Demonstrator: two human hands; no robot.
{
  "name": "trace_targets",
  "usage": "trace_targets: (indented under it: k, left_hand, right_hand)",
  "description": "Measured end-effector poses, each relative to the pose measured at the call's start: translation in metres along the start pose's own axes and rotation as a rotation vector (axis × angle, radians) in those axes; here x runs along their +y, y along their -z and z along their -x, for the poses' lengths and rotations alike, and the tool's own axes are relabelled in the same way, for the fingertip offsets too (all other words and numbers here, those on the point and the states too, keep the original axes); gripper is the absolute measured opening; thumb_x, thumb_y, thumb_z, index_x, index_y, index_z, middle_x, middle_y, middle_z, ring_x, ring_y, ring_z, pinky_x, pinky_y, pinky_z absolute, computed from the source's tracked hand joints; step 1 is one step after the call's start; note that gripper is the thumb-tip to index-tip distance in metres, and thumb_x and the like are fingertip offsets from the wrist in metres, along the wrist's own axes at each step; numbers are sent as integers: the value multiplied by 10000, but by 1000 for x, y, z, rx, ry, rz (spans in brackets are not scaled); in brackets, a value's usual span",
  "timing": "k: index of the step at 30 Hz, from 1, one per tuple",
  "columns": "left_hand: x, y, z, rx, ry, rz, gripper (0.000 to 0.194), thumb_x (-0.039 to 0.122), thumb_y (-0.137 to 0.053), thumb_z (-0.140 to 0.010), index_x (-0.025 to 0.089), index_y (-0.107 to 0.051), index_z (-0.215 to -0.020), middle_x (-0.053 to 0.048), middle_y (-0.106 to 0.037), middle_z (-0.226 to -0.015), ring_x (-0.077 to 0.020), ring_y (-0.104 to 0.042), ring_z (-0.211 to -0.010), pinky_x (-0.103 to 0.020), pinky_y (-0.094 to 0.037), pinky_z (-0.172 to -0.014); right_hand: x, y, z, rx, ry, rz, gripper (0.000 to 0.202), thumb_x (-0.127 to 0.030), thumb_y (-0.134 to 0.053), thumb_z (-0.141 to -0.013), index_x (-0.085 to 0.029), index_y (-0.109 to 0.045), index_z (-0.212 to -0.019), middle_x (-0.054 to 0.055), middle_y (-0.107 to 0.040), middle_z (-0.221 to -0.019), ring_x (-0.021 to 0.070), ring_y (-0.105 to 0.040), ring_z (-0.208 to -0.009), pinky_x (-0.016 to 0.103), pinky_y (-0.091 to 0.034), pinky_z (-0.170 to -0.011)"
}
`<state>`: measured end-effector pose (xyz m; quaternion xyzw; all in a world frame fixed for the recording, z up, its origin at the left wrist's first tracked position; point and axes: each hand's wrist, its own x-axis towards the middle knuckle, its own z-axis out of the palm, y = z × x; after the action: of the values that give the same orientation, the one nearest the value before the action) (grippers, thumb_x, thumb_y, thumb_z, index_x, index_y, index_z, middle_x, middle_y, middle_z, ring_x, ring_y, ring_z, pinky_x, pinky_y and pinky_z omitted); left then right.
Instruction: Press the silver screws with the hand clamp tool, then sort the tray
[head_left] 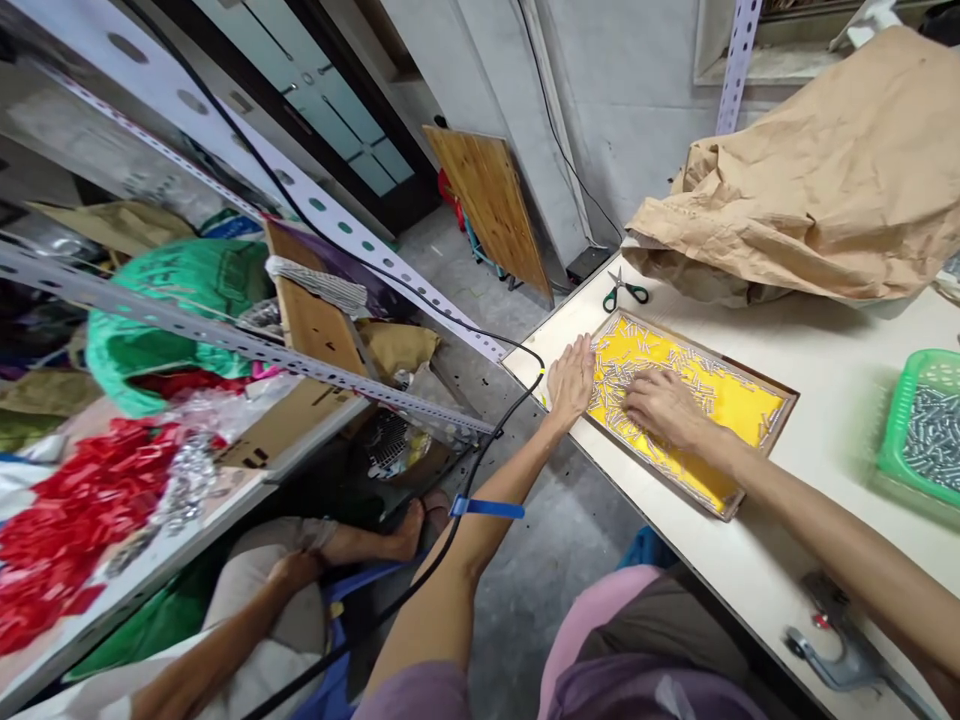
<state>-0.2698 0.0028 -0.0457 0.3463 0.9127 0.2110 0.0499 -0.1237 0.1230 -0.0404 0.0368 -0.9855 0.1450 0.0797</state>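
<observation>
A shallow brown-edged tray [777,420] with a yellow bottom lies on the table, and many small silver metal pins [694,385] are scattered over it, thickest toward its left half. My left hand [571,380] lies flat against the tray's left end, its fingers stretched out. Over the pins is my right hand [667,405], fingers bent down toward them and somewhat smeared by motion; whether it grips any pins cannot be seen. Behind the tray's far left corner, green-handled scissors [624,290] rest with their blades slightly apart.
A green basket [892,425] of metal screws or similar pieces stands at the right. Crumpled brown paper [810,180] covers the table's back. A metal clamp-like tool [840,650] sits near the front edge. Left, a black cable [487,450] hangs before a perforated rack; another person's hand [296,570] rests below.
</observation>
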Motion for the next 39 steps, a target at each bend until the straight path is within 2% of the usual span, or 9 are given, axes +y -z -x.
trace_targets:
  k: [4,9,15,19,22,28,35,37,39]
  left_hand:
    - [0,-2,0,43,6,42,550,386,-116,-1025,250,-401,-1475,-15,-428,-1522,-185,-323,-1448,-382,-270,-1190]
    - [3,0,0,39,37,43,534,350,-143,-1023,232,-410,-1470,-17,-428,-1520,-187,-336,-1442,-397,-286,-1183]
    - [9,3,1,34,66,26,510,323,-176,-1018,266,-427,-1459,0,-447,-1506,-184,-353,-1433,-411,-298,-1176]
    - [12,6,2,11,77,-5,497,318,-202,-1017,274,-433,-1456,4,-448,-1506,-190,-343,-1438,-413,-293,-1177]
    - [14,9,2,0,80,-24,493,319,-215,-1017,272,-429,-1459,2,-437,-1513,-196,-347,-1436,-412,-292,-1177]
    - [13,7,2,10,65,-39,492,333,-218,-1017,268,-438,-1452,-12,-449,-1507,-201,-357,-1431,-415,-305,-1169]
    - [6,3,3,64,3,21,475,358,-255,-1013,244,-497,-1406,-59,-482,-1482,-239,-371,-1422,-458,-313,-1158]
    - [6,6,8,133,-54,65,453,368,-312,-1003,215,-546,-1359,-85,-473,-1486,-253,-347,-1433,-467,-315,-1155]
    - [9,9,18,199,-134,146,410,381,-382,-986,196,-626,-1258,-106,-520,-1439,-253,-390,-1402,-454,-339,-1141]
  right_hand:
    - [15,9,14,53,-24,-23,208,-278,-486,-958,-222,-676,-893,68,-677,-1017,244,-497,-1021,375,-317,-836]
    - [14,2,-2,122,-194,-47,266,-204,-414,-970,-205,-680,-963,81,-659,-950,224,-497,-880,336,-352,-750]
    - [10,2,-16,38,-220,18,267,-253,-432,-976,-197,-682,-902,90,-654,-933,225,-487,-856,345,-331,-736]
    - [8,8,-18,-7,-258,35,181,-279,-511,-950,-214,-671,-1005,91,-651,-1010,237,-494,-898,348,-319,-740]
    - [4,10,-18,-49,-271,41,153,-242,-526,-937,-204,-668,-979,88,-654,-985,237,-494,-909,345,-316,-749]
    - [-6,13,-23,-34,-338,46,220,-312,-508,-955,-193,-688,-911,105,-639,-950,245,-500,-929,351,-331,-753]
    - [-13,8,-39,-1,-329,-150,174,-156,-536,-896,-177,-685,-808,116,-678,-891,236,-559,-901,349,-383,-759]
    - [-8,9,-34,55,-323,-205,171,-155,-527,-895,-181,-676,-814,87,-683,-860,204,-571,-849,328,-403,-753]
    - [-1,10,-25,175,-350,-408,134,-195,-547,-881,-186,-663,-814,53,-681,-831,177,-577,-794,309,-422,-734]
